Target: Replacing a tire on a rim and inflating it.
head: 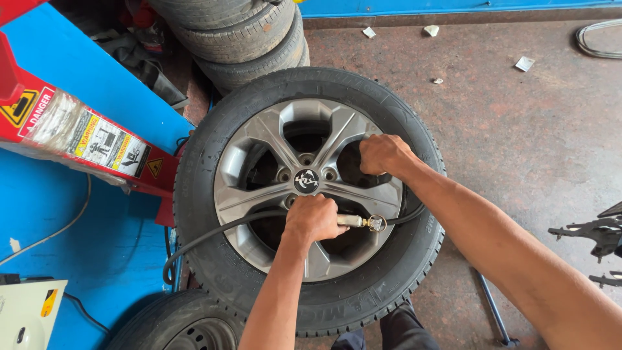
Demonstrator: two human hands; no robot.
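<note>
Machine [78, 133] in red, with warning stickers on its arm, leans in at far left over the blue base [97, 253]; a white box [26, 314] sits at the lower left corner and a spare tyre [178, 324] lies just below the wheel. Black air hose [214, 234] loops from the left side of the tyre across the spokes to your left hand [313, 218], which is closed in a fist around the hose end, the brass chuck [364, 223] sticking out past your knuckles toward the right edge of the rim. Wheel [310, 194] lies flat, grey alloy face up, tyre on it, stacked tyres [243, 35] behind. Your right hand [383, 154] is curled tight around the spoke at upper right, steadying the wheel. By the look of it, you are at the inflating step, chuck near the valve; whether it is seated on the valve, you cannot tell from here. Next move would call for a straight, firm push of the chuck and a steady grip on the spoke. Concrete floor [518, 129] at right carries paper scraps and a metal bar [495, 311].
</note>
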